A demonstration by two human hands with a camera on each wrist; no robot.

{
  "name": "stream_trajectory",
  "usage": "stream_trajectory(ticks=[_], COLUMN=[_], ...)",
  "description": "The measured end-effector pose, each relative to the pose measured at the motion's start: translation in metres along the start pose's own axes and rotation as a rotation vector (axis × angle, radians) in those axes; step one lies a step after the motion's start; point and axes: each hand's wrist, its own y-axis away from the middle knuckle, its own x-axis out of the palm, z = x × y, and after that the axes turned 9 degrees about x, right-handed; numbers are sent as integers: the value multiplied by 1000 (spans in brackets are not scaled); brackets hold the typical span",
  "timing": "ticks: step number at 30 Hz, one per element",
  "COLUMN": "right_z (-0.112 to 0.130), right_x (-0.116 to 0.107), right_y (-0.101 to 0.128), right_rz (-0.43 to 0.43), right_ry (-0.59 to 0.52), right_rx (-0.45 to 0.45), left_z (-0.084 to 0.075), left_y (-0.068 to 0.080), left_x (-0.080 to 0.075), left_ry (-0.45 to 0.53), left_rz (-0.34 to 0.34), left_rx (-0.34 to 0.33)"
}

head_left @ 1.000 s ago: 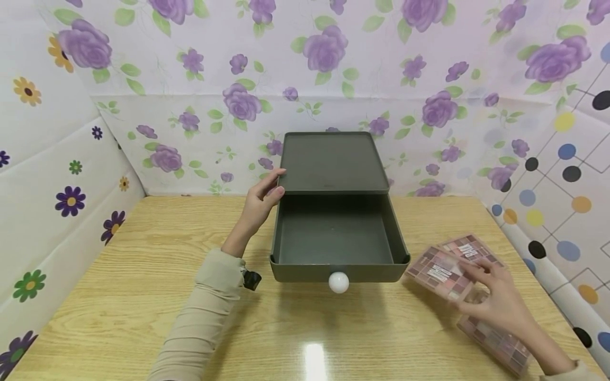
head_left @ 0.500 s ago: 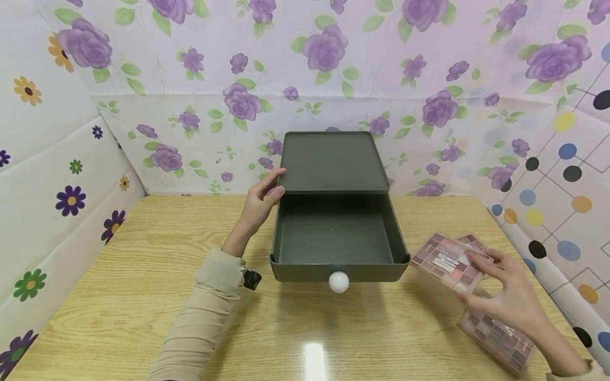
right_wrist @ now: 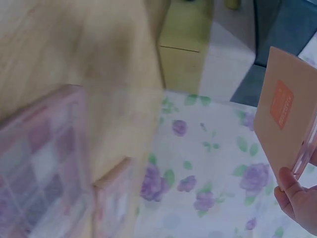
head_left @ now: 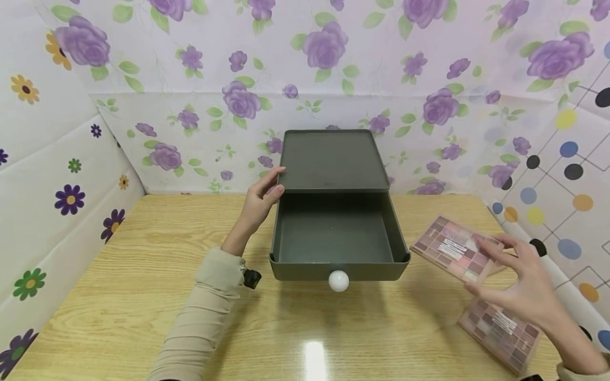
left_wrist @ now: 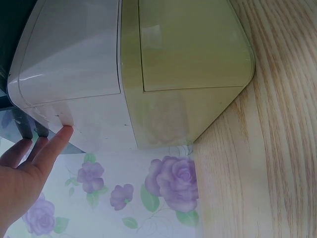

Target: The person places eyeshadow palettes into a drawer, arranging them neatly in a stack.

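Only part of the right hand (head_left: pixel 517 280) shows in the right wrist view, where a fingertip at the lower corner pinches a tan card-like back with an orange label whose writing is too blurred to read. From the head view that hand is raised above the wooden surface (head_left: pixel 119 296), its fingers (head_left: pixel 491 244) spread and curled round the far edge of an eyeshadow palette (head_left: pixel 452 247), which is tilted and lifted clear, just right of the open drawer (head_left: pixel 333 233). White lettering on the palette cannot be made out. A second eyeshadow palette (head_left: pixel 500 333) lies flat on the surface below that hand, partly cut off by the wrist. The left hand (head_left: pixel 262 198) reaches forward, sleeve on the surface, straight fingers (left_wrist: pixel 54 144) lying together against the left front corner of the dark green storage box (head_left: pixel 331 159). The drawer's white round knob (head_left: pixel 338 281) faces the person. The left wrist view is washed out and pale.
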Motion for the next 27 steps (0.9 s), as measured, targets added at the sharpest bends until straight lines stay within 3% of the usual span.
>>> stream_trajectory(ticks=[6,14,27], right_z=[6,17,45], right_x=[-11,-22,-21], right_y=[-8,-15,-32], right_rz=[-67,-33,9], right_ry=[-9,-46,-37], right_rx=[-78,-93,-194], left_z=[-6,4,4], left_y=[-1,-1,1], left_x=[2,0,-1], left_ry=[-8,-1,1], left_rz=[7,2,4], left_rx=[6,7,23])
